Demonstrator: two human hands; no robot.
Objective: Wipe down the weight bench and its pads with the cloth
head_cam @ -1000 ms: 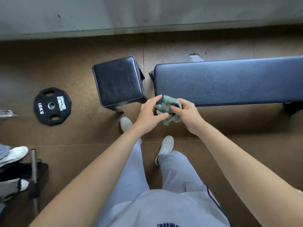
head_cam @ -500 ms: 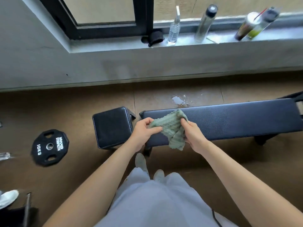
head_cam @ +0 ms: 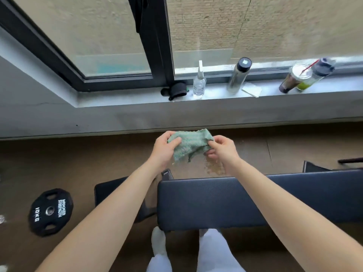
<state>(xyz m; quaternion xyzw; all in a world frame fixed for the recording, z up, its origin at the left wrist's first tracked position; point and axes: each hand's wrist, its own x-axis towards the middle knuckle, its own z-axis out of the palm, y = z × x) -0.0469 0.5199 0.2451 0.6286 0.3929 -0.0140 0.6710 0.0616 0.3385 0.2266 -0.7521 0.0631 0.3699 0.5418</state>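
Observation:
A green cloth (head_cam: 188, 144) is held spread between both hands, out in front of me above the floor beyond the bench. My left hand (head_cam: 164, 148) grips its left edge and my right hand (head_cam: 221, 149) pinches its right edge. The long dark bench pad (head_cam: 245, 201) lies below my forearms, running off to the right. The smaller black seat pad (head_cam: 106, 191) sits at its left end, mostly hidden by my left forearm.
A black 10 kg weight plate (head_cam: 50, 212) lies on the brown floor at left. The windowsill (head_cam: 137, 97) holds a spray bottle (head_cam: 199, 83), a tall dark-capped bottle (head_cam: 237, 75), two drinks (head_cam: 302, 77) and a black strap. A wet patch (head_cam: 213, 167) marks the floor.
The view has tilted up from the floor to the window. My hands have lifted the cloth off the bench end and opened it out from a bunch into a spread sheet.

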